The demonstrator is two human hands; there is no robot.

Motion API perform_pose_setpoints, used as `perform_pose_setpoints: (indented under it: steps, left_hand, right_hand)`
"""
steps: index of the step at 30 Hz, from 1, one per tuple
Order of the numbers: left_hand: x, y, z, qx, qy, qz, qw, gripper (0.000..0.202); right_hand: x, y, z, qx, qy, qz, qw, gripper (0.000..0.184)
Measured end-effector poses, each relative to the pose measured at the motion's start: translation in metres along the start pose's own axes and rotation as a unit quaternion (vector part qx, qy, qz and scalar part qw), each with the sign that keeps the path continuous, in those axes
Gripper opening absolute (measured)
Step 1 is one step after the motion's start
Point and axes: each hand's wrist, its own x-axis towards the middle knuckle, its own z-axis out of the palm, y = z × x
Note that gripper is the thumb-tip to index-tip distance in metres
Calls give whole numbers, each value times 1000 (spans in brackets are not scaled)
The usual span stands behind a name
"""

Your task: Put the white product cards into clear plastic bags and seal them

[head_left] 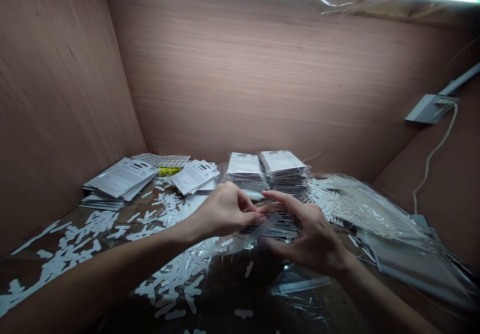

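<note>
Low in the middle lies a stack of thin packs (283, 228), seen by its layered edges, with clear plastic around it. My left hand (229, 208) is closed, thumb and fingers pinched at the stack's left end on a translucent plastic strip (267, 228). Around the stack's right side curves my right hand (313, 231), thumb at the near edge and fingers over the far edge. Just behind stand two stacks of white cards in clear wrapping, a left stack (245, 166) and a right stack (283, 164).
Small white die-cut scraps (176, 279) litter the left and front. White card packs (123, 179), a yellow roll (168, 171) and more cards (195, 176) lie at the back left. Clear plastic sheets (375, 214) are piled right. A cable (431, 159) hangs from a wall box (429, 109).
</note>
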Motion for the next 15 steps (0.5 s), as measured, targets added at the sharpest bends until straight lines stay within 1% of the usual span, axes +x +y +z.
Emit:
perform_pose_setpoints:
  steps: [1, 2, 4, 5, 6, 10, 13, 15]
  left_hand:
    - [-1, 2, -2, 0, -12, 8, 1000, 32]
    - [-1, 3, -4, -7, -38, 17, 999, 32]
    - [-1, 3, -9, -23, -94, 35, 995, 38]
    - [0, 2, -10, -22, -105, 41, 993, 43]
    - [0, 0, -11, -15, -102, 47, 994, 47]
    - [0, -6, -1, 1, -41, 45, 998, 51]
    - [0, -8, 8, -12, 7, 31, 999, 51]
    - [2, -9, 10, -4, 36, 34, 999, 50]
  right_hand:
    - [0, -1, -1, -5, -2, 6, 1000, 74]
    - [0, -2, -2, -8, -5, 10, 1000, 75]
    - [0, -4, -5, -9, -16, 13, 1000, 74]
    - [0, -5, -6, -8, -21, 12, 1000, 72]
    - [0, -6, -6, -6, -25, 10, 1000, 70]
    - [-1, -8, -4, -13, -19, -2, 1000, 63]
    - [-2, -8, 0, -24, -6, -11, 1000, 62]
    - [-2, -6, 1, -32, -1, -18, 999, 62]
